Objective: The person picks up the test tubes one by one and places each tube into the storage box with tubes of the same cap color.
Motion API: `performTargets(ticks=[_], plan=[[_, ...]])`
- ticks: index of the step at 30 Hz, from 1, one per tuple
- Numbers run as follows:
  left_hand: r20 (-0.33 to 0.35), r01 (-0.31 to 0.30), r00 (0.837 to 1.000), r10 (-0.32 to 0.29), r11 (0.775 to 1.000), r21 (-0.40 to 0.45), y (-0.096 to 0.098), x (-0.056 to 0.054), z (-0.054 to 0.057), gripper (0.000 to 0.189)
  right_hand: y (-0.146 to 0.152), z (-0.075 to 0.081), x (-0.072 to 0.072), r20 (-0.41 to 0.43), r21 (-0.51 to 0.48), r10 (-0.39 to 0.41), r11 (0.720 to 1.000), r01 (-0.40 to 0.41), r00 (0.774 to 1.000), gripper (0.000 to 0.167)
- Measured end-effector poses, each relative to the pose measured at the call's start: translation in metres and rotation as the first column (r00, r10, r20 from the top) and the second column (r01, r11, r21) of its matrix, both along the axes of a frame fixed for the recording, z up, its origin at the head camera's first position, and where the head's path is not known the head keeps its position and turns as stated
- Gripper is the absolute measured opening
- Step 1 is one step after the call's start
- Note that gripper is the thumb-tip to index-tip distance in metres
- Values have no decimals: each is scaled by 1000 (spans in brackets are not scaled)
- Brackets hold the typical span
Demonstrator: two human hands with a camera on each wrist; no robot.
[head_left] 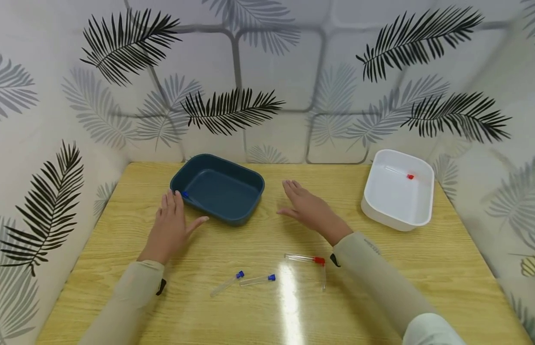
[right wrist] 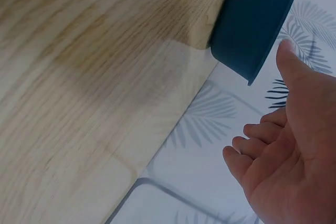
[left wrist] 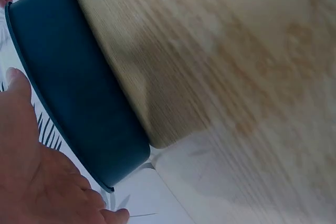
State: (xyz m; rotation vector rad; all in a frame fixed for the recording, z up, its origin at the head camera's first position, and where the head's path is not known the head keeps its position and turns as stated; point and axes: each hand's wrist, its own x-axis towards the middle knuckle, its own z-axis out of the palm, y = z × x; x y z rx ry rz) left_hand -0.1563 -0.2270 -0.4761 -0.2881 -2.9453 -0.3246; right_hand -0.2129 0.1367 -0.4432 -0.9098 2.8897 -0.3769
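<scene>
Pale yellow wood grain across the tabletop [head_left: 207, 316], with a bright streak of glare running toward the near edge. Behind and at either side, a white wall covering [head_left: 276, 72] printed with black and grey feathery leaves and rounded grey lines. Near the back edge, left of centre, a dark blue tub [head_left: 221, 191], with 1 blue-capped tube [head_left: 185, 194] in its left corner, mostly hidden. Well apart at the right, a white tub [head_left: 396, 201], with 1 red-capped tube [head_left: 410, 177] inside. On the wood between the beige sleeves [head_left: 135, 285], 2 transparent tubes with blue caps [head_left: 257, 280], just beside each other, and 2 with red caps [head_left: 303, 258], set at an angle, cap ends together.

Left hand [head_left: 167, 229] at the near-left rim of the dark blue tub, fingers straight and close together, thumb spread wide. Holds nothing; cannot tell contact from mere overlap at the rim. Right hand [head_left: 312, 211] over the table between the 2 tubs, nearer the dark blue 1 but apart from it, thumb spread from relaxed, slightly bent fingers. Grips nothing either.
</scene>
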Motion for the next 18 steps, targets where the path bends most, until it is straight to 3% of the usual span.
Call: performTargets(ticks=[7, 12, 18], plan=[[144, -86, 987, 73, 993, 83, 26, 3, 3, 110, -19, -5, -17, 34, 5, 19, 1000, -19, 999, 82], [157, -146, 979, 127, 982, 116, 51, 7, 7, 116, -32, -10, -31, 134, -47, 24, 999, -18, 991, 85], [207, -230, 958, 198, 963, 143, 73, 7, 12, 120, -44, -13, -41, 165, -76, 48, 996, -36, 985, 88]])
